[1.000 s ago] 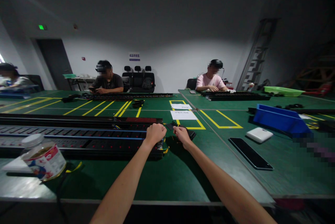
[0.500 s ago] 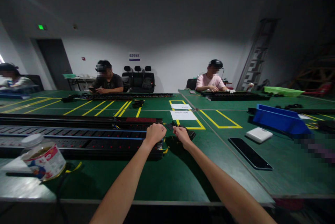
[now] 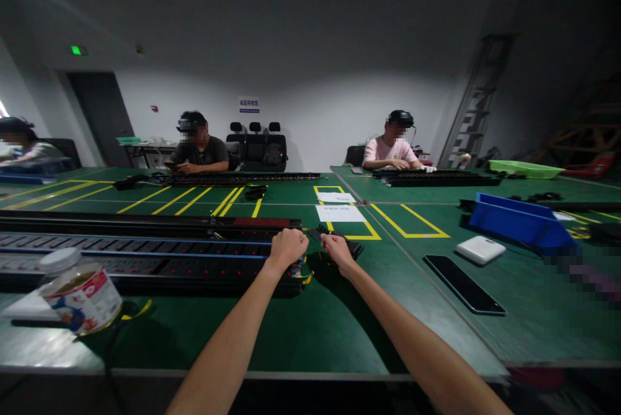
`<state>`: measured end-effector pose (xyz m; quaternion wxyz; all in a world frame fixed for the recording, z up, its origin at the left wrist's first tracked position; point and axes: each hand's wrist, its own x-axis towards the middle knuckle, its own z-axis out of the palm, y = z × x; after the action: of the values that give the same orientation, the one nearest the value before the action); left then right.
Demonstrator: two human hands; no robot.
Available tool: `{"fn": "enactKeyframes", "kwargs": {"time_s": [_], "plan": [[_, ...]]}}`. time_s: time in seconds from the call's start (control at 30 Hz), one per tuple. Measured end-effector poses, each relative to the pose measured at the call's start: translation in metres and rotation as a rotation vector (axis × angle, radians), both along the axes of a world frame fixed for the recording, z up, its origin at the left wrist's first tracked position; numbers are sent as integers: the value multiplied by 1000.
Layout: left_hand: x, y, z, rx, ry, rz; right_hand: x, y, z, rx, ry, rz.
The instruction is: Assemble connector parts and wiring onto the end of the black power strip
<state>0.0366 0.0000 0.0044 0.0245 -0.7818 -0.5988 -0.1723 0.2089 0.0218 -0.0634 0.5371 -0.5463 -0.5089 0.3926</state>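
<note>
Long black strips (image 3: 208,266) with rows of small red marks and blue edges lie side by side on the green table, reaching in from the left. Over their right end rests my left hand (image 3: 290,247), its fingers closed; what they grip is hidden. Just to the right, my right hand (image 3: 336,250) pinches a small black part (image 3: 315,234) between thumb and fingers, close to the strip's end. Yellow wire ends (image 3: 307,278) stick out below my left hand. More black pieces (image 3: 357,249) lie behind my right hand, partly covered.
A clear plastic jar (image 3: 82,295) stands at the front left. On the right lie a phone (image 3: 463,284), a white case (image 3: 480,249) and a blue bin (image 3: 521,221). Paper sheets (image 3: 339,213) lie ahead. Co-workers sit across the table near other black strips (image 3: 436,178).
Both my hands stay almost exactly in place, with no clear shift of the black part. Across the table at the right, a co-worker's hand has moved slightly.
</note>
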Motion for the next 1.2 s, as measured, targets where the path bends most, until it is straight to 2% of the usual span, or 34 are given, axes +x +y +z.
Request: {"fn": "enactKeyframes", "kwargs": {"time_s": [0.5,1.2], "plan": [[0,1,-1,-9,8,-6,-2,-3,6,-13,2,-17],[0,-4,5,-39,7,9,0,0,0,10,2,5]]}}
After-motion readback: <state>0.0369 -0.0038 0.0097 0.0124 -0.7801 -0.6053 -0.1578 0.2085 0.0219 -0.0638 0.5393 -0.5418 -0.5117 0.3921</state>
